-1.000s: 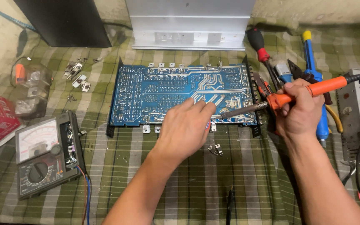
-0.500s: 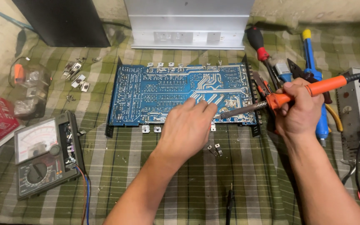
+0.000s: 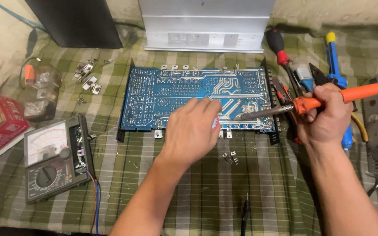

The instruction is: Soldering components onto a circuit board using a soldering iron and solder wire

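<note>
You are pressing your left hand (image 3: 192, 131) flat, grasping nothing, to steady the blue printed circuit board (image 3: 171, 94) near its front edge, while your right hand (image 3: 326, 116) is clenching the orange-handled soldering iron (image 3: 324, 99), tip on the copper traces.

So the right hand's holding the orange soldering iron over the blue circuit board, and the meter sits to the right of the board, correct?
Not quite. The head view shows the meter left of the blue circuit board, not right. The right hand does hold the orange soldering iron over the board.
</note>
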